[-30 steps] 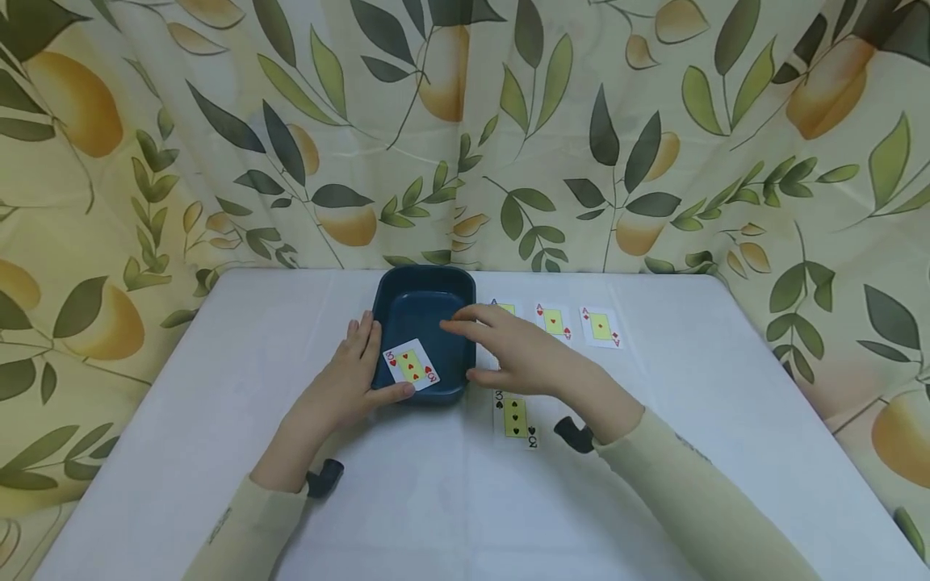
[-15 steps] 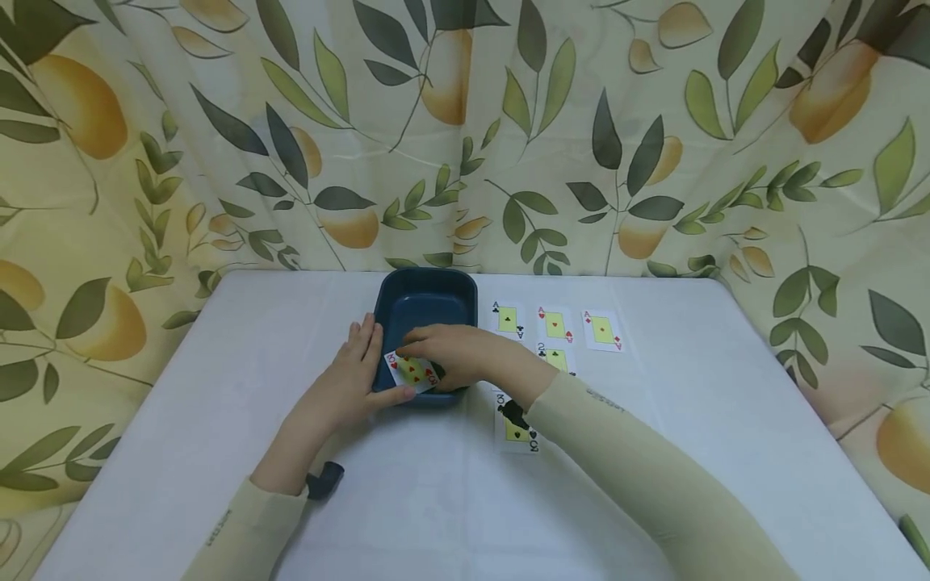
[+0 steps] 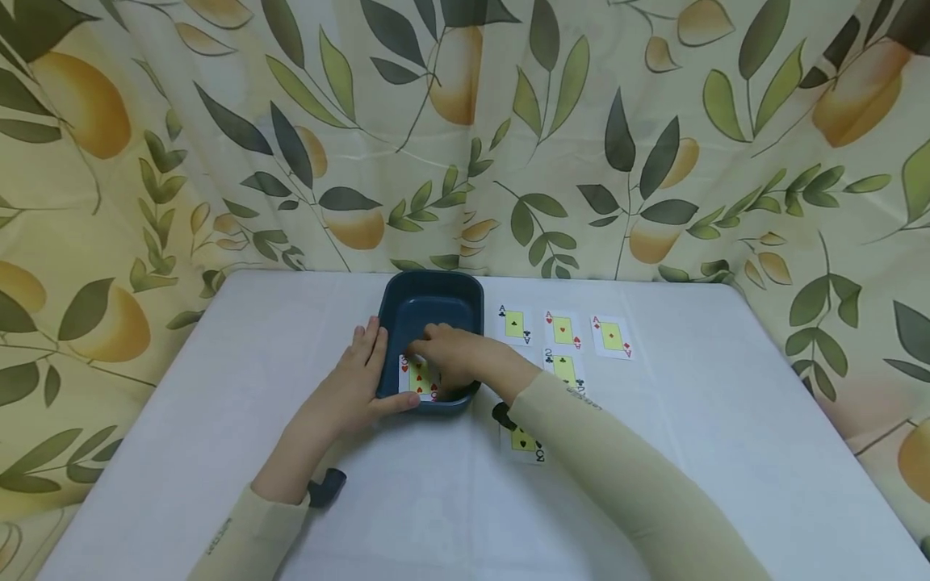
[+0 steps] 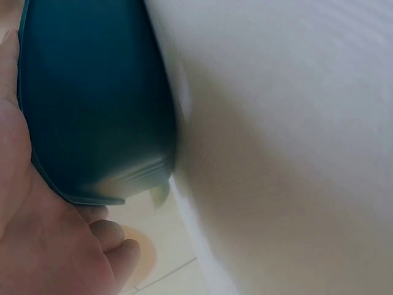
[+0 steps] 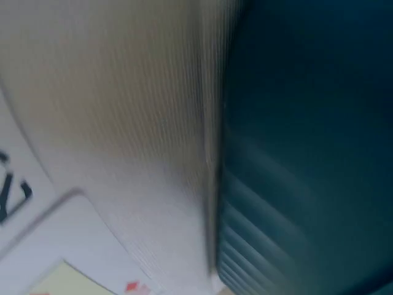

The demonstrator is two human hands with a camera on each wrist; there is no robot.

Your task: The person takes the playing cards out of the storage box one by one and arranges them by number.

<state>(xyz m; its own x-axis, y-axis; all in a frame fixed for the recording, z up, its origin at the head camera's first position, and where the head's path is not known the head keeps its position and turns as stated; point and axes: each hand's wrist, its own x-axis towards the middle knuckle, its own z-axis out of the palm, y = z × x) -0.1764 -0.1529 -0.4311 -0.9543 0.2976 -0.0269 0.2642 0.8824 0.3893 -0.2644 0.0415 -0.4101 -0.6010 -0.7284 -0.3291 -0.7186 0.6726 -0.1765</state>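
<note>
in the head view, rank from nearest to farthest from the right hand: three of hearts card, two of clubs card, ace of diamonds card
1. Three of hearts card, in the dark blue tray, under the right hand.
2. Two of clubs card, just right of the wrist.
3. Ace of diamonds card, far right of the row.

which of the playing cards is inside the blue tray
The three of hearts. It lies in the blue tray under the right hand, while the aces, the two and the three of spades all lie flat on the white table.
</note>
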